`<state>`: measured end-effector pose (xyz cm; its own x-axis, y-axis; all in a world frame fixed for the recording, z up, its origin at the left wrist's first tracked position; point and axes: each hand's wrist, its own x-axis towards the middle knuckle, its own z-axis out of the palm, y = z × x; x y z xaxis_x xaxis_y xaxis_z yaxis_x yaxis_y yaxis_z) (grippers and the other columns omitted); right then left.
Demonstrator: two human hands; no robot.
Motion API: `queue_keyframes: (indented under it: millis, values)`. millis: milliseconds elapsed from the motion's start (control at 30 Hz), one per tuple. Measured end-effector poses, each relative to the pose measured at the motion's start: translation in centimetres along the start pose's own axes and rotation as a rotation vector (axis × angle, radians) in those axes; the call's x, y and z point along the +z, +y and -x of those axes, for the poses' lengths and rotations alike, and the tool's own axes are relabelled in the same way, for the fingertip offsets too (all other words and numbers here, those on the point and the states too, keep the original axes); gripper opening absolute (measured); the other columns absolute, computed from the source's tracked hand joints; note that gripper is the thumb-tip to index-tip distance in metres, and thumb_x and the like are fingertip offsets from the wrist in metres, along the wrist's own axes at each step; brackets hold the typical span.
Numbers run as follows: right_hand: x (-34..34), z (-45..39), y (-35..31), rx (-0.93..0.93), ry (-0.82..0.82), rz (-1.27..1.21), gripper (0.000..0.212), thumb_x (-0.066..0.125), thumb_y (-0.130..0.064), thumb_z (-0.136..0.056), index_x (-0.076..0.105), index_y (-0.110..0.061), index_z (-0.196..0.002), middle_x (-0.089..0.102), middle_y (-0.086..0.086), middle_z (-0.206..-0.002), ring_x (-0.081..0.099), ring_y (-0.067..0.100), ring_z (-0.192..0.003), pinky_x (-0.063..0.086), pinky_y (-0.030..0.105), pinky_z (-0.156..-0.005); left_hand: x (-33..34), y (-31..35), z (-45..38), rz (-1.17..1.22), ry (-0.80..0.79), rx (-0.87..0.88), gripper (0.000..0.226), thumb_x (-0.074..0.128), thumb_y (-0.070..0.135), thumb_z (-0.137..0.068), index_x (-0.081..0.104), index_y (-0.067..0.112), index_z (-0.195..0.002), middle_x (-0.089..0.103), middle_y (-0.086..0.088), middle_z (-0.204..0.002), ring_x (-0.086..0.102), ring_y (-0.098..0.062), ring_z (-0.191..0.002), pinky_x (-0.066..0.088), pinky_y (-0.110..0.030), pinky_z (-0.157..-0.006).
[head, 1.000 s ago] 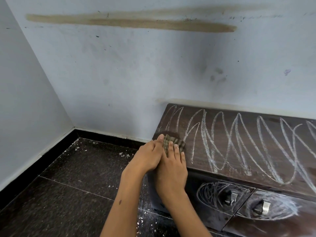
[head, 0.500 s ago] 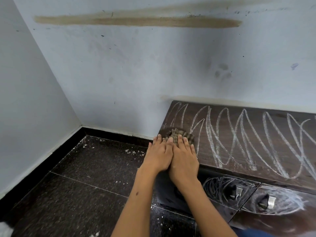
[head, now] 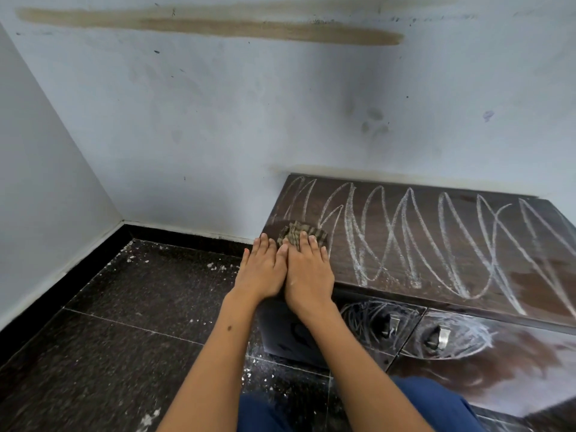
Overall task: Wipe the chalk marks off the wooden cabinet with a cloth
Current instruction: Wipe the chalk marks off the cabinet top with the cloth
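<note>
A crumpled brown-and-tan striped cloth (head: 301, 236) lay on the near-left corner of the dark wooden cabinet top (head: 436, 244), where the wood around it looked free of chalk. The right hand (head: 307, 272) pressed flat on the cloth's near edge, its fingers straight and close together, their tips over the fabric. The left hand (head: 263, 269) lay just beside it, touching it along the side, fingers also straight and together, resting at the cabinet's left edge. White looping chalk marks (head: 420, 238) ran across the top to the right of the cloth, reaching the far edge by the wall. Below, two drawer fronts with metal handles (head: 391, 325) carried chalk scribbles too. The pale blue wall (head: 218, 120) bore a long tan smear (head: 218, 26). Dark speckled floor tiles (head: 109, 338) held white crumbs.
</note>
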<state>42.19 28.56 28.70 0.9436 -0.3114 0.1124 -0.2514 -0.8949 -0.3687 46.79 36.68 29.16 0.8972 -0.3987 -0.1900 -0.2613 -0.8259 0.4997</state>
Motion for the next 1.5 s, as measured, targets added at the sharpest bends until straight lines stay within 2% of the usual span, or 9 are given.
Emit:
queue_keyframes:
  millis: [267,433,600,767,833,1000,1167,1400,1500]
  values:
    - [-0.2,-4.0,-0.3,-0.022,-0.081,0.029,0.049,0.027,-0.027,-0.103,0.016,-0.024,-0.151,0.003,0.008,-0.159,-0.002,0.022,-0.147,0.002,0.038,-0.120,-1.3,0.1,0.1,0.153,-0.052,0.004,0.054,0.011,0.036,-0.103,0.008,0.010,-0.149,-0.001,-0.004,-0.158,-0.006,-0.013,-0.145,-0.007,-0.032,-0.116]
    - [0.5,-0.8,-1.1,0.006,0.016,-0.007,0.048,0.026,-0.026,-0.103,0.017,-0.024,-0.150,0.004,0.008,-0.159,0.001,0.022,-0.147,0.001,0.037,-0.119,-2.0,0.0,1.8,0.301,0.014,0.058,0.050,0.016,0.037,-0.103,0.022,0.015,-0.148,0.013,-0.003,-0.157,0.004,-0.011,-0.145,0.001,-0.026,-0.115]
    - [1.0,0.7,-1.2,-0.052,0.042,-0.007,0.052,0.031,-0.023,-0.102,0.014,-0.025,-0.150,0.003,0.005,-0.159,-0.001,0.020,-0.147,-0.001,0.036,-0.119,-3.3,-0.3,1.9,0.286,0.076,-0.005,0.061,0.017,0.049,-0.099,0.044,0.013,-0.139,0.043,-0.010,-0.144,0.036,-0.024,-0.135,0.025,-0.034,-0.112]
    - [0.8,-5.6,-1.2,-0.015,-0.010,-0.015,0.050,0.029,-0.027,-0.101,0.020,-0.024,-0.150,0.006,0.007,-0.159,0.001,0.022,-0.147,0.003,0.038,-0.119,-3.7,-0.3,2.0,0.189,0.133,0.007,0.064,0.016,0.047,-0.100,0.056,0.002,-0.122,0.057,-0.016,-0.127,0.049,-0.031,-0.121,0.035,-0.037,-0.103]
    - [0.7,-6.7,-1.6,0.015,-0.014,-0.014,0.051,0.032,-0.028,-0.100,0.020,-0.022,-0.150,0.006,0.009,-0.159,0.001,0.023,-0.146,0.002,0.039,-0.119,-3.9,-0.4,1.7,0.172,0.148,-0.014,0.065,0.015,0.048,-0.099,0.062,0.006,-0.116,0.060,-0.016,-0.120,0.051,-0.031,-0.116,0.036,-0.034,-0.097]
    - [1.5,-2.2,-2.6,0.042,0.049,-0.008,0.055,0.031,-0.031,-0.101,0.011,-0.024,-0.151,0.000,0.008,-0.159,-0.003,0.022,-0.147,0.000,0.039,-0.119,-4.1,-0.9,1.1,0.152,0.122,-0.026,0.065,0.015,0.050,-0.099,0.063,0.011,-0.118,0.062,-0.014,-0.119,0.053,-0.030,-0.113,0.037,-0.033,-0.094]
    - [1.7,-1.4,-2.5,-0.011,0.044,0.003,0.055,0.033,-0.031,-0.101,0.011,-0.027,-0.151,0.000,0.005,-0.159,-0.004,0.020,-0.147,-0.001,0.037,-0.120,-3.9,-1.0,0.4,0.168,0.174,0.013,0.063,0.019,0.050,-0.099,0.060,0.005,-0.082,0.065,-0.018,-0.096,0.059,-0.031,-0.092,0.043,-0.037,-0.081]
    - [1.7,-8.7,-2.5,0.060,-0.019,0.006,0.051,0.027,-0.036,-0.101,0.020,-0.023,-0.150,0.006,0.008,-0.159,0.000,0.023,-0.146,0.002,0.041,-0.119,-4.2,-0.2,0.5,0.335,0.239,0.066,0.061,0.021,0.041,-0.101,0.048,-0.013,-0.110,0.056,-0.024,-0.120,0.049,-0.035,-0.116,0.038,-0.038,-0.096]
    - [2.1,-6.2,-3.2,0.060,0.019,-0.017,0.050,0.023,-0.036,-0.102,0.017,-0.023,-0.150,0.003,0.008,-0.159,0.000,0.023,-0.147,0.001,0.040,-0.119,-4.2,-0.5,0.0,0.374,0.225,0.044,0.058,0.020,0.042,-0.101,0.053,0.002,-0.126,0.054,-0.015,-0.132,0.046,-0.026,-0.125,0.033,-0.031,-0.102]
